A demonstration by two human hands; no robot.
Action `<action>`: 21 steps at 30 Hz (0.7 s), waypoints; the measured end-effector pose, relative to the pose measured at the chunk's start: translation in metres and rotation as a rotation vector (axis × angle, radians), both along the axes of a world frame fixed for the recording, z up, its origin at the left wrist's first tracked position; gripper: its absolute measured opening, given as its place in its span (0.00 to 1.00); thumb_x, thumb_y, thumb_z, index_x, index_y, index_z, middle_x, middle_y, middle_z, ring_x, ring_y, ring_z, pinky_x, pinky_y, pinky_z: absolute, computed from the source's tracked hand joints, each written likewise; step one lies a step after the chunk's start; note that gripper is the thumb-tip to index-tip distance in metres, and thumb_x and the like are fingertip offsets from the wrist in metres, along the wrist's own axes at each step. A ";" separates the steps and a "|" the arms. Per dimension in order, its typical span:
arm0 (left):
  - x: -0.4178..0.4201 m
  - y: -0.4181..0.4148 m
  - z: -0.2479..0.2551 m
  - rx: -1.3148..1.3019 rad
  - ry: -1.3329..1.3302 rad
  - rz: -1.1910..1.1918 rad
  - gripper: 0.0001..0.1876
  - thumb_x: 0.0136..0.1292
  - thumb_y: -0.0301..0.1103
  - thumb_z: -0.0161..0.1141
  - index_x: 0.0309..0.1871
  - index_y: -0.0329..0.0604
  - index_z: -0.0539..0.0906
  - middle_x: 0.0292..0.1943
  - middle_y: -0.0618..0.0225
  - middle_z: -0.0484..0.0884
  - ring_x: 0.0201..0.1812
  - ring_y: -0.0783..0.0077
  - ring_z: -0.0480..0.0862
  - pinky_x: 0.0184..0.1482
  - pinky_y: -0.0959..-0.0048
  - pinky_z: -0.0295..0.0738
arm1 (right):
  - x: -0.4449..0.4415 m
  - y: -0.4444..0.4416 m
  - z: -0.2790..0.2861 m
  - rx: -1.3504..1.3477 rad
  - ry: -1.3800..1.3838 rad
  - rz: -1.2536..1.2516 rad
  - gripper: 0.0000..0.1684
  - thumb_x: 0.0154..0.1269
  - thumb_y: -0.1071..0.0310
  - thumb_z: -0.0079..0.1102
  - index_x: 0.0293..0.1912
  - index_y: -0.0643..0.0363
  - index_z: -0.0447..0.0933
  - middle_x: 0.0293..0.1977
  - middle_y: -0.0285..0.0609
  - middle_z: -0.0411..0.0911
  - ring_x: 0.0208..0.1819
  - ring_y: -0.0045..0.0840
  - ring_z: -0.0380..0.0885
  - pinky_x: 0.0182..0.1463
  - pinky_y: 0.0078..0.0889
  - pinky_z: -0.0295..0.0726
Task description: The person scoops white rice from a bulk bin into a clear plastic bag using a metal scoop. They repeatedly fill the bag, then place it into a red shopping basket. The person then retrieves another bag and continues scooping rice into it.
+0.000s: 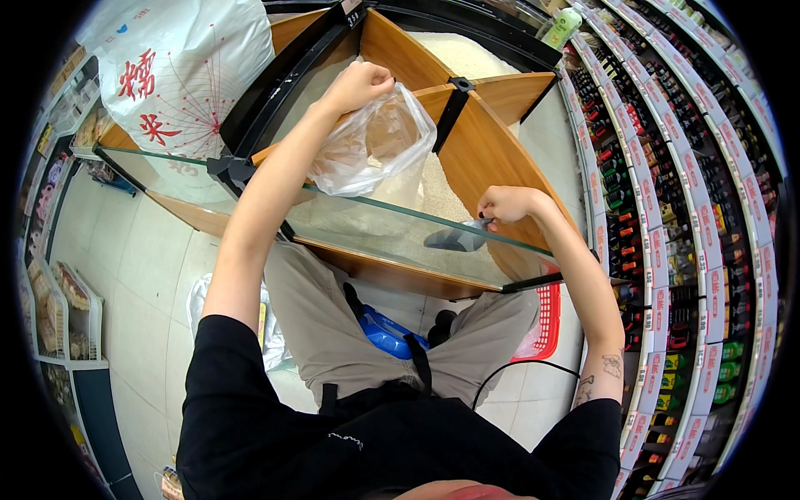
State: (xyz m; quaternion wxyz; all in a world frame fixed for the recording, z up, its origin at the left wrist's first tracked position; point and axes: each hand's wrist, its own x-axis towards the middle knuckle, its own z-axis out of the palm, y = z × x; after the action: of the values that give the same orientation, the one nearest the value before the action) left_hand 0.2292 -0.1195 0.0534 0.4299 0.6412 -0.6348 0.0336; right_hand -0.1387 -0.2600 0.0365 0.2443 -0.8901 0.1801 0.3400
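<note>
My left hand (361, 86) grips the rim of a clear plastic bag (375, 140), which hangs with its mouth spread over a wooden grain bin (500, 165) with a glass front. Whether the bag holds any grain I cannot tell. Pale grain, like rice (442, 190), covers the bottom of the bin. In my right hand (509, 205) is the handle of a metal scoop (457, 236). The scoop's blade is low in the bin, seen through the glass front panel (387, 219), close to the grain. How much it carries is unclear.
A large white woven sack (187, 75) bearing red writing stands at the left. Another bin section holds white grain (462, 53). Shelves of bottles (678, 250) line the right. A blue plastic object (387, 334) and a red basket (549, 322) are on the floor near my legs.
</note>
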 end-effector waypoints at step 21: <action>-0.001 -0.001 0.000 0.010 0.010 0.012 0.13 0.67 0.35 0.62 0.36 0.32 0.88 0.22 0.56 0.83 0.23 0.71 0.81 0.34 0.69 0.77 | 0.031 -0.009 -0.048 -0.030 0.084 -0.245 0.15 0.76 0.70 0.48 0.45 0.67 0.83 0.30 0.40 0.82 0.28 0.24 0.79 0.32 0.32 0.81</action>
State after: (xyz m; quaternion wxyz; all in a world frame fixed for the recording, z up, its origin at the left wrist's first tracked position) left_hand 0.2285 -0.1208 0.0533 0.4298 0.6471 -0.6289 0.0299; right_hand -0.1076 -0.2691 -0.0119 0.2628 -0.8499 0.3028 0.3419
